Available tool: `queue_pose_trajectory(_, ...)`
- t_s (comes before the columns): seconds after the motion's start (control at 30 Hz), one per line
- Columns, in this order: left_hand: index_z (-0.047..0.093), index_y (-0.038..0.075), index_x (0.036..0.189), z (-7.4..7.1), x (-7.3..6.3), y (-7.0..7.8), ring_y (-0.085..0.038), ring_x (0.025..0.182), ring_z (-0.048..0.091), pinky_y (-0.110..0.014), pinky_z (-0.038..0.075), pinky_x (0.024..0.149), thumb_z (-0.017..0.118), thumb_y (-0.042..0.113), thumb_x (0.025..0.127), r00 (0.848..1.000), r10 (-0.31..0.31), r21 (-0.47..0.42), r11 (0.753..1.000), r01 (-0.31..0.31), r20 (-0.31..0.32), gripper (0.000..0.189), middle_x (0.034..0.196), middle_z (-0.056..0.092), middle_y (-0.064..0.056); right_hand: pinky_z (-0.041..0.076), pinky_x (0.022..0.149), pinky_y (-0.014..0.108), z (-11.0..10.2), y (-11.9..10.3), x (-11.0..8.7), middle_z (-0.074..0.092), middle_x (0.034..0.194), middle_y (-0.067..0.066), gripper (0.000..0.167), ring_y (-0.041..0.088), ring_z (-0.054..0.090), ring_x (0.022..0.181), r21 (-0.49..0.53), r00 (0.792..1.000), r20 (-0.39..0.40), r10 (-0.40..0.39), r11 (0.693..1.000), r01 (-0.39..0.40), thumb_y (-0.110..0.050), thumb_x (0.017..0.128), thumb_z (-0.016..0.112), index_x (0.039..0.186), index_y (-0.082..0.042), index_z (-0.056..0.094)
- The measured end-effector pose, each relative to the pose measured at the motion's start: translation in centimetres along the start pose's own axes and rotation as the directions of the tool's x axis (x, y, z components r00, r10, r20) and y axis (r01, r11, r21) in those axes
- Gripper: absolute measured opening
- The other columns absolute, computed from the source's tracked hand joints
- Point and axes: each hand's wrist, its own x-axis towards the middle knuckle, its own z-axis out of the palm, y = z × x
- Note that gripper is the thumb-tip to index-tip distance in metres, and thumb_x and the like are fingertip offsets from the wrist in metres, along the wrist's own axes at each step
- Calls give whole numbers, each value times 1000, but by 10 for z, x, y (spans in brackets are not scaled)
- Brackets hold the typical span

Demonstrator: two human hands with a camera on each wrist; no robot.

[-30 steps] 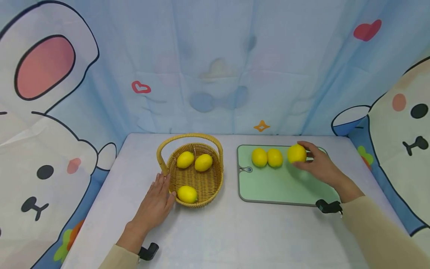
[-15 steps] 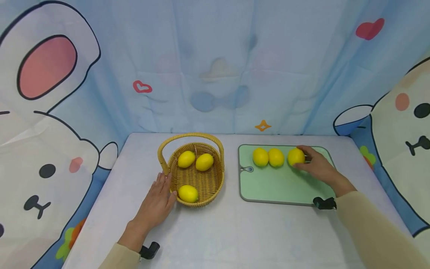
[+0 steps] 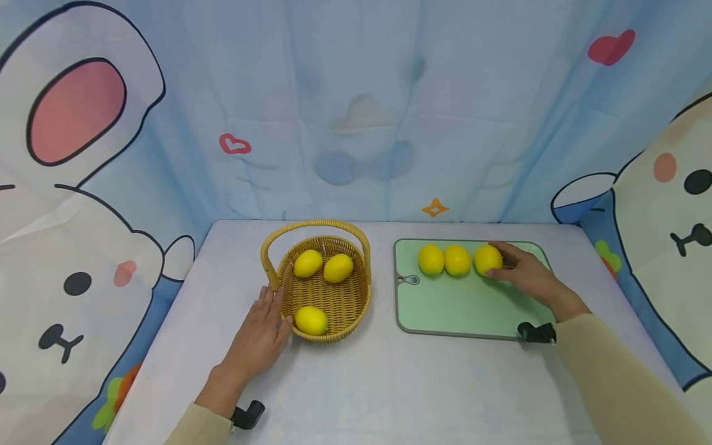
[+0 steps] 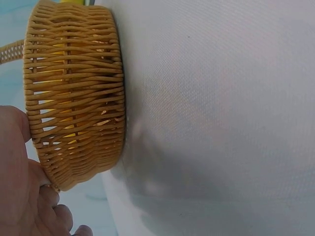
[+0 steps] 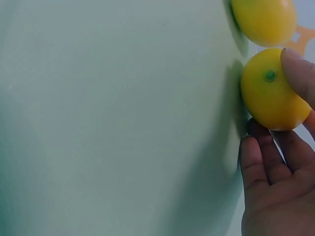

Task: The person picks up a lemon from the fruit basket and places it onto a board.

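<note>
In the head view, my right hand (image 3: 525, 272) holds a yellow lemon (image 3: 487, 260) at the upper part of a light green cutting board (image 3: 467, 309). The right wrist view shows thumb and fingers around this lemon (image 5: 269, 96), its green tip visible. Two more lemons, one of them a lemon (image 3: 457, 260) in the middle, stand beside it in a row. My left hand (image 3: 253, 343) touches the left side of a wicker basket (image 3: 364, 303), fingers extended and thumb at its rim. Inside the basket lie three lemons, one being a lemon (image 3: 311, 320) near the front.
A white cloth covers the table (image 3: 356, 395). Behind it hangs a blue curtain (image 3: 356, 80) with cartoon prints. The basket's arched handle (image 3: 311, 223) rises at the back. Between basket and board lies a strip of tablecloth.
My right hand has lowered the lemon toward the board and shifted it slightly left, closer to the other two. The left hand and basket have stayed in place.
</note>
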Motion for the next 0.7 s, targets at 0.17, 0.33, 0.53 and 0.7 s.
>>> queue_pose_trajectory(0.17, 24, -4, 165, 1, 0, 0, -39, 163, 13, -55, 18, 132, 45, 34, 113, 1000, -10, 2, 1000, 10, 5, 68, 173, 17, -26, 27, 121, 74, 0, -1, 1, 24, 172, 28, 93, 55, 26, 154, 3, 1000, 13, 0, 1000, 0, -41, 101, 73, 171, -15, 18)
queue_pose_trajectory(0.33, 23, -2, 166, 0, 0, -1, -38, 164, 13, -54, 17, 133, 44, 35, 113, 1000, -19, 4, 1000, 19, 15, 69, 174, 16, -24, 27, 120, 74, 1, -3, 2, 22, 172, 28, 93, 56, 26, 154, -4, 1000, 25, 4, 1000, -4, -39, 101, 73, 171, -15, 17)
queue_pose_trajectory(0.53, 22, -2, 166, 0, 0, -1, -38, 164, 12, -53, 16, 133, 44, 36, 113, 999, -25, 8, 1000, 25, 31, 69, 174, 16, -24, 27, 119, 77, 1, -4, 2, 19, 173, 28, 95, 58, 24, 153, -14, 999, 36, 6, 1000, -5, -40, 100, 73, 171, -14, 16)
queue_pose_trajectory(0.7, 22, -2, 167, 0, 0, -1, -38, 164, 13, -54, 17, 133, 43, 36, 113, 999, -26, 6, 1000, 26, 29, 69, 174, 16, -24, 27, 119, 77, 1, -5, 1, 17, 173, 28, 96, 59, 23, 153, -9, 1000, 30, 8, 1000, -8, -41, 100, 73, 171, -14, 15)
